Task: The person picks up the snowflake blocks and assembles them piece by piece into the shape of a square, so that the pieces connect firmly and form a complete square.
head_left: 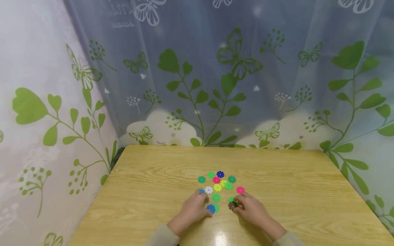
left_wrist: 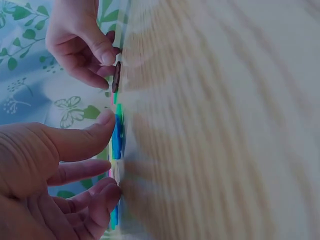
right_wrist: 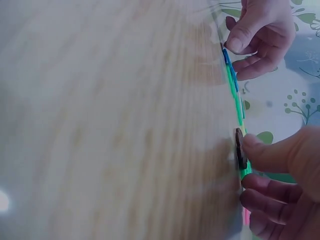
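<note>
Several flat, notched plastic discs lie in a loose cluster on the wooden table. My left hand (head_left: 194,206) is at the cluster's near left, thumb and fingers spread apart, with the thumb tip at the edge of a blue disc (head_left: 210,208) that overlaps a green one (head_left: 217,207). Its fingertips reach beside another blue disc (head_left: 201,191) and a white disc (head_left: 208,190). Across from it, my right hand (head_left: 253,209) has its thumb tip on a brown disc (right_wrist: 240,149), while its other fingers (right_wrist: 270,197) rest low beside a green disc, partly hidden under the hand.
Farther back lie pink (head_left: 216,180), yellow (head_left: 217,187), dark blue (head_left: 220,174) and more green discs (head_left: 201,179). A pink disc (head_left: 240,190) sits just beyond the right fingertips. Leaf-printed curtains (head_left: 197,85) hang along the table's (head_left: 147,164) back and sides.
</note>
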{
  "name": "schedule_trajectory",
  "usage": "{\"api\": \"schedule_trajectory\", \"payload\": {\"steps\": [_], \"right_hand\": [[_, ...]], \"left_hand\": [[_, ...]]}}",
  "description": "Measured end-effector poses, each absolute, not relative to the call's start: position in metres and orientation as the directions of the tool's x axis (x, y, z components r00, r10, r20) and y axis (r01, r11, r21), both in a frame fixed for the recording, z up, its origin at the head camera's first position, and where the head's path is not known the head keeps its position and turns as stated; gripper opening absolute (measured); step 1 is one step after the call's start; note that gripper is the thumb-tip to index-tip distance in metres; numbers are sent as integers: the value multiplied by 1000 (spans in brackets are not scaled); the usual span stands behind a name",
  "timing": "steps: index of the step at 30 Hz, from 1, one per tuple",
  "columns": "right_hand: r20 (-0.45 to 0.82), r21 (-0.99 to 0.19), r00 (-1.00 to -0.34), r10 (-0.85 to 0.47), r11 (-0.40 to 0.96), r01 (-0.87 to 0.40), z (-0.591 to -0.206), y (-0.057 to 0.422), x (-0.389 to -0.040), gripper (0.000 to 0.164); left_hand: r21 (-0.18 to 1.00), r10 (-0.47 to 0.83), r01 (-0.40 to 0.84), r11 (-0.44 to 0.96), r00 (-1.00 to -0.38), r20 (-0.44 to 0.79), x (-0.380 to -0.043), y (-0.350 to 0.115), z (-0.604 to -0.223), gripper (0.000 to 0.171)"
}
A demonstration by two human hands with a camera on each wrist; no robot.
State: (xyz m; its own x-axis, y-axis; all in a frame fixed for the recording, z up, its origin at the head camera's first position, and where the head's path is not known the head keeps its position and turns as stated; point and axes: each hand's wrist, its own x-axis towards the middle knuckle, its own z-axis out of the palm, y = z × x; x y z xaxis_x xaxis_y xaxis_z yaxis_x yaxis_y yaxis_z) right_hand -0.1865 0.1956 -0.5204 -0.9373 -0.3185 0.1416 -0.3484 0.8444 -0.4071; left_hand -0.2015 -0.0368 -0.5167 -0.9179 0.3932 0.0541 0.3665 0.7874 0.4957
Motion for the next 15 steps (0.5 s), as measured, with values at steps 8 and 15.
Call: {"api": "schedule_trajectory", "payload": {"steps": [8,15], "right_hand": [[125,-428,-947,-297,845,-322,-523,193,-189,21],[93,-497,-956,-280,818,-288,-524,192,-190,23]], "left_hand": [[529,386,348,774,-921,40,-205,-34,-520,33],[580,386,320,749,-923,10,-204,-33,-520,30]]}}
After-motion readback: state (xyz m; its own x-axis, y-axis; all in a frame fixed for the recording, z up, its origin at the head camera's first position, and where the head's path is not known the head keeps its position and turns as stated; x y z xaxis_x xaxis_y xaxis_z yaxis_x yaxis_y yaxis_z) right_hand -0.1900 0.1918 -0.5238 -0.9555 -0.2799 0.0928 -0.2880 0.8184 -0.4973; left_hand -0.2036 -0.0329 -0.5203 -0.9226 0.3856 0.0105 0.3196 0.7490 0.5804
